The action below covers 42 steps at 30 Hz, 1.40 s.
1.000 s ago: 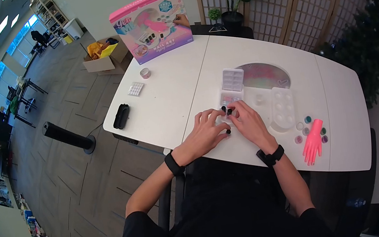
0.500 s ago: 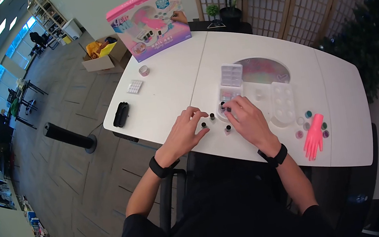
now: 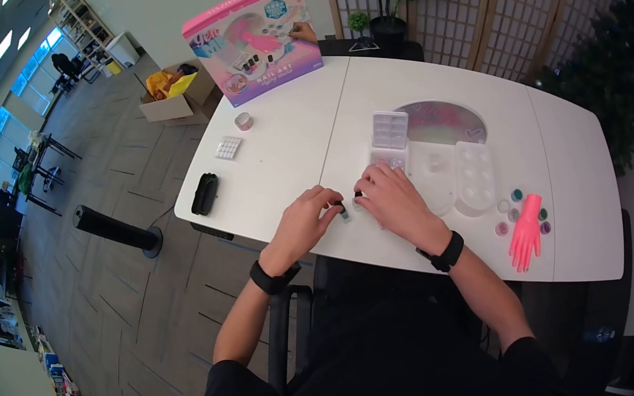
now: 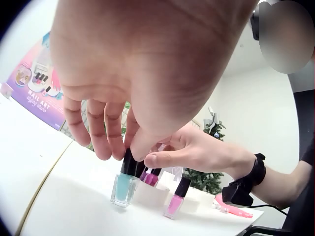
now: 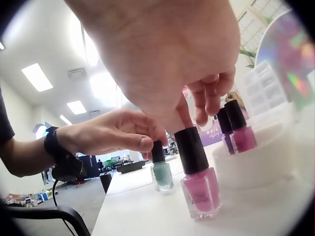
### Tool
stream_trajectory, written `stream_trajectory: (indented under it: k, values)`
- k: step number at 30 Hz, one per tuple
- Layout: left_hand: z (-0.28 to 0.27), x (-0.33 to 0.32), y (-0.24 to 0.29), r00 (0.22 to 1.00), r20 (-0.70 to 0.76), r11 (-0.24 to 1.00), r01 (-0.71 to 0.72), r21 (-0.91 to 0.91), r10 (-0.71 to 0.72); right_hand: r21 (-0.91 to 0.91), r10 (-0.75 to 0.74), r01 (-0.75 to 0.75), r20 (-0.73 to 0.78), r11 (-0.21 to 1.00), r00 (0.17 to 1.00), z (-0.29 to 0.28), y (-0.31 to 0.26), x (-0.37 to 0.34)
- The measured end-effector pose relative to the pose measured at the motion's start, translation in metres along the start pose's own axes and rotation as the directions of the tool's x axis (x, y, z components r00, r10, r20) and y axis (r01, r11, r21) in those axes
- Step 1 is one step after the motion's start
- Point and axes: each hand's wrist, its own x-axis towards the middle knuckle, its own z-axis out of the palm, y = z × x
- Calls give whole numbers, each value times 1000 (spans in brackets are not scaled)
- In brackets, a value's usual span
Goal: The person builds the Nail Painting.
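Note:
In the head view my left hand (image 3: 303, 226) pinches the black cap of a teal polish bottle (image 3: 345, 215); the left wrist view shows this teal bottle (image 4: 123, 191) tilted slightly, near the tabletop. My right hand (image 3: 395, 204) has thumb and fingers at another bottle's black cap (image 3: 358, 194), just right of the teal one; its colour is unclear. A pink bottle (image 5: 200, 192) stands upright under my right hand in the right wrist view. Behind it, a magenta bottle (image 5: 243, 139) and a purple one sit in the white tray (image 5: 246, 169).
The lidded compartment case (image 3: 389, 131), oval mirror (image 3: 445, 125) and white palette (image 3: 473, 174) lie behind and right. A pink model hand (image 3: 526, 236) and several small pots are farther right. At left are a black case (image 3: 205, 194), gem sheet (image 3: 227, 147), jar (image 3: 243, 121) and product box (image 3: 253, 43).
My left hand has closed its fingertips on the teal bottle's cap. My right hand has moved left and nearer, from the tray to a bottle on the table, covering the pink bottle in the head view.

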Motion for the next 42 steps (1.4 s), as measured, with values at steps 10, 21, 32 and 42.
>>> stream_trajectory:
  k: [10, 21, 32, 42]
  values:
    - [-20, 16, 25, 999, 36, 986, 8, -164, -2, 159, 266, -250, -93, 955, 959, -75, 17, -19]
    - [-24, 11, 58, 995, 68, 986, -63, -156, 74, -1, 192, -195, -154, 981, 969, -29, 46, -22]
    - [-18, 29, 75, 989, 70, 988, -122, -96, 129, -108, 133, -150, -153, 983, 979, -13, 49, -35]
    - [0, 50, 89, 990, 47, 989, -130, -77, 134, 2, 187, -189, -145, 982, 972, -31, 47, -47]
